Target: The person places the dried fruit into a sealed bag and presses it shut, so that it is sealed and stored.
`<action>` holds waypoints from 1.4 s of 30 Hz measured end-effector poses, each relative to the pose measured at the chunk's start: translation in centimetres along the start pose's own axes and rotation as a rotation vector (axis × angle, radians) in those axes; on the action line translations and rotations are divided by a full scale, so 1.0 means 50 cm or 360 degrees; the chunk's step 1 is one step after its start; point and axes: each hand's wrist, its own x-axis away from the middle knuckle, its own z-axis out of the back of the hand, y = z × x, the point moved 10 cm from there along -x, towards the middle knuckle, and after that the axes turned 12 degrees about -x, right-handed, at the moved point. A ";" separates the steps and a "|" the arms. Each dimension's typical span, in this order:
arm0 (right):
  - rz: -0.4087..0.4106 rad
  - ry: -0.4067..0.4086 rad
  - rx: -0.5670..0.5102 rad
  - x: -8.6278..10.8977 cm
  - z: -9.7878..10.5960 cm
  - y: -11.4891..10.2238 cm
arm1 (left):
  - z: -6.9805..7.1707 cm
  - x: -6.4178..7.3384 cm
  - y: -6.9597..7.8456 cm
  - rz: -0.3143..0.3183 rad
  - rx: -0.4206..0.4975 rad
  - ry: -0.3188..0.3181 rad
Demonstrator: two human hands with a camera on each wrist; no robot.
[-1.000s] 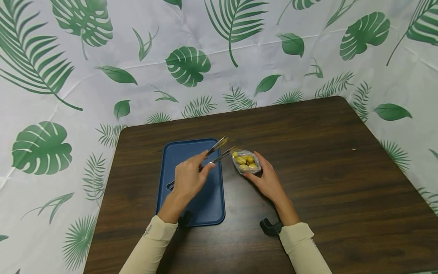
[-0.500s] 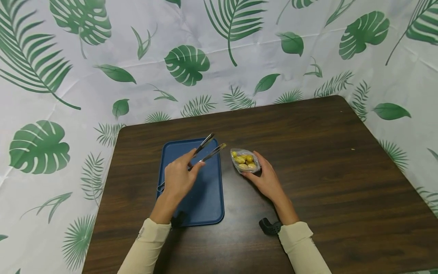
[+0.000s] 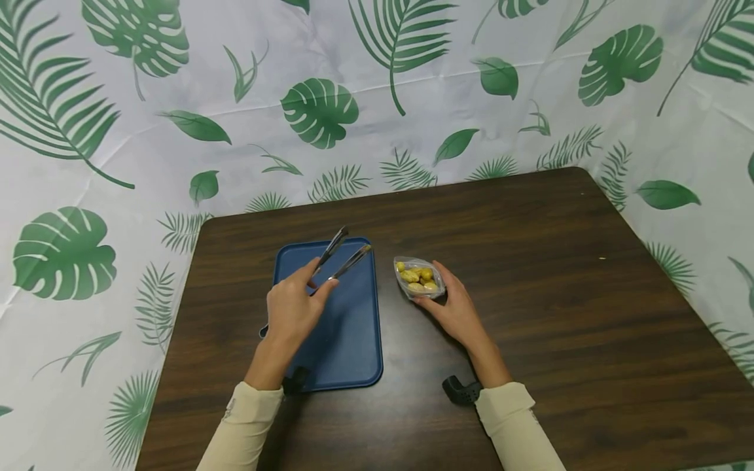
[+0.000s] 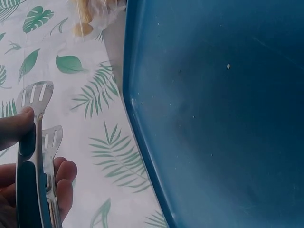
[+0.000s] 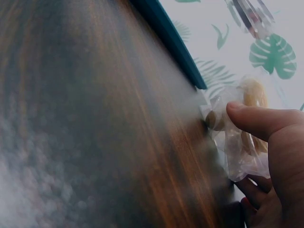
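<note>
My left hand (image 3: 292, 307) grips a pair of metal tongs (image 3: 351, 261) above the blue tray (image 3: 347, 353). Their two arms stand apart with nothing between the tips. In the left wrist view, the tongs (image 4: 28, 190) show blue inlaid handles and slotted ends, with the thumb on one arm and fingers behind the other. My right hand (image 3: 459, 317) holds a clear plastic bag (image 3: 402, 265) of several yellow, rounded pieces (image 3: 411, 277), like small potatoes, right of the tray. In the right wrist view, the thumb presses the side of the bag (image 5: 235, 156).
Dark wood-grain table (image 3: 548, 275) surrounds the tray. A leaf-printed white cloth (image 3: 247, 144) hangs behind it. A tiny pale scrap (image 3: 602, 258) lies far right on the table. Pale specks (image 4: 228, 66) dot the tray. A black band (image 3: 461, 391) sits at the right wrist.
My left hand has drawn the tongs leftward, away from the bag and over the tray. My right hand and the bag have stayed nearly in place.
</note>
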 end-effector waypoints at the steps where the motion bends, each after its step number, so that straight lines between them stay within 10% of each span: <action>1: -0.0003 -0.0001 -0.0002 0.000 -0.001 0.001 | 0.001 0.000 -0.002 0.0005 0.0002 -0.0001; 42: -0.0005 -0.0008 -0.0036 0.000 -0.002 -0.005 | 0.026 0.014 -0.126 0.0290 -0.0172 -0.0062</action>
